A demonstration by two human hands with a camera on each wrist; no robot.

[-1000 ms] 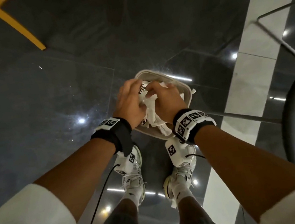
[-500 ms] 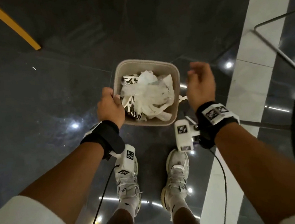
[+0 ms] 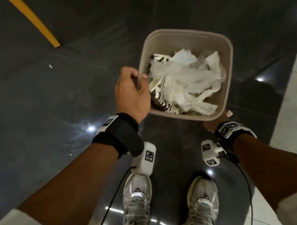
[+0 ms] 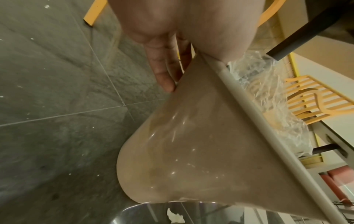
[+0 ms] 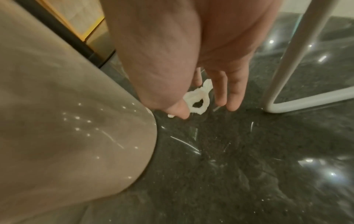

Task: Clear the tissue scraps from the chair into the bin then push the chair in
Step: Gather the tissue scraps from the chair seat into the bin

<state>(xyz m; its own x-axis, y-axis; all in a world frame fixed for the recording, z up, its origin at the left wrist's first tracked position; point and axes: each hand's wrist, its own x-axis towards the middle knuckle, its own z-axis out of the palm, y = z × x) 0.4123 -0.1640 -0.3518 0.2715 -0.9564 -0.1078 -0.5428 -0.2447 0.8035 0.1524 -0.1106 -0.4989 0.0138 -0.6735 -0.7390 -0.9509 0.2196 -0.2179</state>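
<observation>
Over the dark tiled floor (image 3: 31,111) | beige bin (image 3: 229,76) holds white tissue scraps (image 3: 184,87) and clear plastic | left hand (image 3: 132,93) grips the bin's left rim — thumb inside, fingers down the outer wall | right hand (image 5: 191,63) beside the bin's near-right corner, fingers straight, loose — white tissue scrap (image 5: 197,101) on the floor just beneath the fingertips | white chair leg (image 5: 287,60) right of the bin

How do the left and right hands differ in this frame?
The left hand grips the bin at its rim; the right hand reaches low beside the bin's base. Left fingers curl over the edge; right fingers spread open above a tissue scrap on the floor. Both wear wrist cameras.
</observation>
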